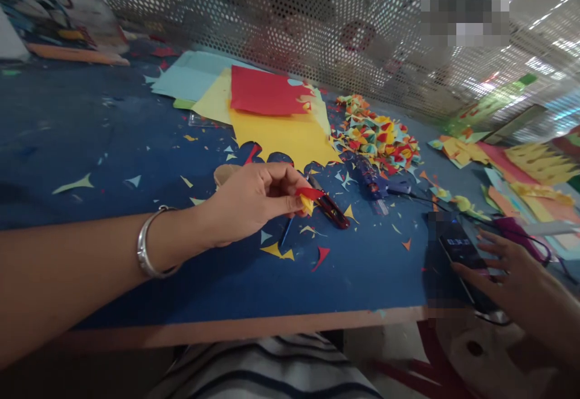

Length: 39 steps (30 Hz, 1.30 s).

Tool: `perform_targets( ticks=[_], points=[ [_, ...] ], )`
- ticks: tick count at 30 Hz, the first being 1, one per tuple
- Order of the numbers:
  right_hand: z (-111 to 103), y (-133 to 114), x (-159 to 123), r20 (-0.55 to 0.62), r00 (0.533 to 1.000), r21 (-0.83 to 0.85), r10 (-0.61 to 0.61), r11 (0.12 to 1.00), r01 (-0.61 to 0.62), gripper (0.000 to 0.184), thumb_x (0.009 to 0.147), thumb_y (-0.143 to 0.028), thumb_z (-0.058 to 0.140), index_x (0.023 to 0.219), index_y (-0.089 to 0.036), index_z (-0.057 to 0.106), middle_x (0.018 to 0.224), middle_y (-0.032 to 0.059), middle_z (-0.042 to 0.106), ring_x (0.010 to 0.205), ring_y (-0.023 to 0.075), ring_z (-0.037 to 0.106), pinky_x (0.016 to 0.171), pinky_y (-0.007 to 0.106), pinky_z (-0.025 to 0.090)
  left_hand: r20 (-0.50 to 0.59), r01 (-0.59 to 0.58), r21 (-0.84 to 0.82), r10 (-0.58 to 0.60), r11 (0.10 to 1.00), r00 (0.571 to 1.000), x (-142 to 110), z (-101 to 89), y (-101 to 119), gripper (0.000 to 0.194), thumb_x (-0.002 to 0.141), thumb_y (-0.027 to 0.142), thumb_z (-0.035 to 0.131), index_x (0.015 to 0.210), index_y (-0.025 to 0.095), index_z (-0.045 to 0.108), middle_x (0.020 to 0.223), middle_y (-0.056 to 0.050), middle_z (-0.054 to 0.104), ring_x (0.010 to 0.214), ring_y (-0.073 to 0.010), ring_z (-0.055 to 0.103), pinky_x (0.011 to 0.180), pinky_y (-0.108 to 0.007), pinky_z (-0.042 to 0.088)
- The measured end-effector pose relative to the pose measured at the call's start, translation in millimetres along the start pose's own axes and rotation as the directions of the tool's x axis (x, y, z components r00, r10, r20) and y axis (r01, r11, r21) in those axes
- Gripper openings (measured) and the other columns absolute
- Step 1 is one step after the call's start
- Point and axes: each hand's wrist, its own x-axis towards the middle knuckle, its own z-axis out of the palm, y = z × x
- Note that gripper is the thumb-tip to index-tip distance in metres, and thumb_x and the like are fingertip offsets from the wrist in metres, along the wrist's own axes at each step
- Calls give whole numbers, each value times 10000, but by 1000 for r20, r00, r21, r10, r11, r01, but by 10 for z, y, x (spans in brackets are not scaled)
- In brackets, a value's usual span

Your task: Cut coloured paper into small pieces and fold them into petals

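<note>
My left hand (254,201) hovers over the blue table (136,163), its fingers pinched on a small folded red and yellow paper piece (307,199). A silver bangle (147,248) circles that wrist. Right beside the paper piece lie red-handled scissors (333,210). My right hand (512,275) rests at the table's right edge, fingers spread flat over a dark phone (460,249).
Red (265,90), yellow (290,136) and pale blue (194,75) paper sheets lie at the back. A heap of small folded coloured pieces (378,136) sits right of them, a blue glue gun (374,181) before it. Paper scraps litter the table. A perforated metal screen (281,18) stands behind.
</note>
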Motion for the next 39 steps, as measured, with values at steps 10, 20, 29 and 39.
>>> perform_targets(
  ticks=[10,20,29,39],
  points=[
    [-542,-1835,93,-292,869,182,-398,869,459,232,926,-404,645,1098,-259,702,971,38,765,786,192,735,807,351,589,-14,-40,101,42,994,999,4,-24,-39,142,786,198,761,892,164,674,726,17,682,689,-108,667,702,-247,551],
    [-345,-2685,288,-443,629,337,-639,531,777,120,924,-119,666,1021,-188,672,918,36,758,822,148,708,780,277,550,-37,-182,159,190,970,981,-42,-20,-36,110,830,148,724,930,161,680,780,28,695,705,-77,655,670,-176,517],
    [-262,-2668,313,-452,492,211,-744,447,870,220,884,-51,688,1093,-118,684,956,89,747,826,168,659,765,300,529,11,-125,126,125,984,992,-19,-6,-49,118,837,201,721,944,168,684,790,1,695,717,-112,650,663,-216,515],
    [-242,-2638,320,-438,458,118,-774,455,883,208,901,-47,647,1080,-140,699,892,73,717,734,158,606,662,296,485,20,-73,149,71,986,997,-27,12,-49,184,818,217,727,985,174,663,773,-3,666,701,-128,627,655,-248,518]
  ],
)
